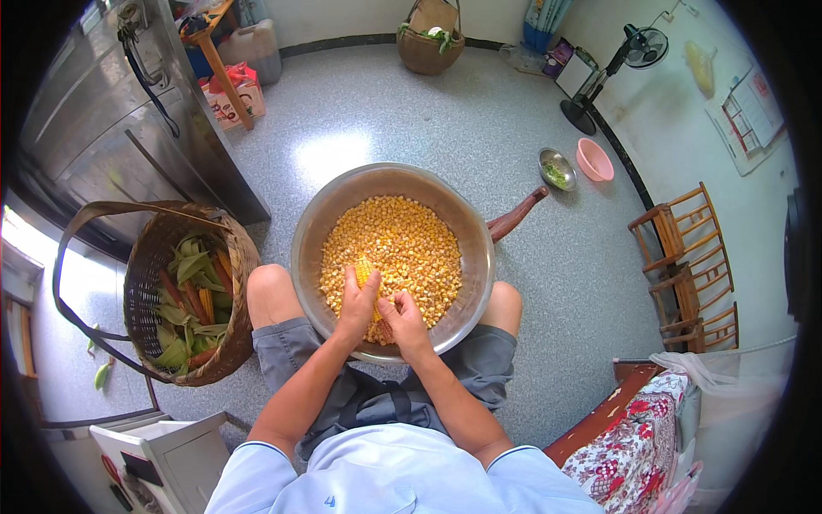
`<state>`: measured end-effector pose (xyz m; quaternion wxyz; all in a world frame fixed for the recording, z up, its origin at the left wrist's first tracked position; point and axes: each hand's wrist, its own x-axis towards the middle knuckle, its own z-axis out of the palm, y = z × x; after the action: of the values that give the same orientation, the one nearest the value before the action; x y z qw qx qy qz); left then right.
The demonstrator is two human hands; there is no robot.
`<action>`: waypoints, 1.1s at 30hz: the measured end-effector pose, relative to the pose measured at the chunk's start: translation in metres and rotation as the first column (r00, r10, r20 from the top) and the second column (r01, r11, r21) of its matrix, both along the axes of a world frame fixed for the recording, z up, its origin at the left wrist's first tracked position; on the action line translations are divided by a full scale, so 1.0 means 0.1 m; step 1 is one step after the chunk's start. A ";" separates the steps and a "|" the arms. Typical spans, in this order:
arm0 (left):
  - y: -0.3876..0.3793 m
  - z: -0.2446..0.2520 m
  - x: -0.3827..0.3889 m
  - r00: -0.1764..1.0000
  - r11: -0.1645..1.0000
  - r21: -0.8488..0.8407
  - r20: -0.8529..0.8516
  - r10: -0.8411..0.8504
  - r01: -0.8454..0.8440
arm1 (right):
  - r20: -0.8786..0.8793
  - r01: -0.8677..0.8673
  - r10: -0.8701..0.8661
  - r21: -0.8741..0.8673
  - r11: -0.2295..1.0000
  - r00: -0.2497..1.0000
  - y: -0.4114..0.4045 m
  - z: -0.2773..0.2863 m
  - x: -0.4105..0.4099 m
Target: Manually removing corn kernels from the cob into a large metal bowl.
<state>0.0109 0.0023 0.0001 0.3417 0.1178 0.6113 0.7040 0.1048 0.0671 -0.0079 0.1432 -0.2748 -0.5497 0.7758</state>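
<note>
A large round metal basin [475, 308] rests between my knees, holding a heap of loose yellow corn kernels [411, 238]. Over the near part of the heap, my left hand [358, 302] grips a partly shelled yellow corn cob [364, 270] by its upper part. The cob's lower end looks bare and reddish. My right hand [403, 321] is at that lower end, thumb and fingers bent against it; whether it grips the cob or holds kernels I cannot tell. To my left stands a woven basket [241, 308] with a tall handle, containing cobs and green husks [192, 263].
A reddish wooden piece [520, 215] sticks out beyond the basin's right side. Farther right are a metal bowl with green bits [557, 170], a pink basin [594, 159], a standing fan [581, 115] and wooden chairs [687, 276]. A metal door [212, 148] stands at the left.
</note>
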 end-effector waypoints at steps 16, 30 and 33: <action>0.01 0.05 0.03 0.995 0.995 -0.062 -0.060 0.077 -0.081 | -0.108 0.095 -0.115 -0.174 0.980 0.987 -0.02 0.00 -0.02; 0.02 -0.12 0.04 0.994 0.995 -0.046 -0.069 0.086 -0.089 | -0.106 0.061 -0.060 0.006 0.998 0.993 -0.01 -0.02 -0.02; 0.01 0.12 0.09 0.996 0.993 -0.107 -0.077 0.040 -0.048 | -0.121 0.144 -0.157 -0.111 0.983 0.980 -0.02 0.01 -0.03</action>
<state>0.0203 0.0031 0.0123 0.3091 0.1116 0.6636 0.6720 0.1013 0.0646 -0.0066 0.2225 -0.2718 -0.4766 0.8059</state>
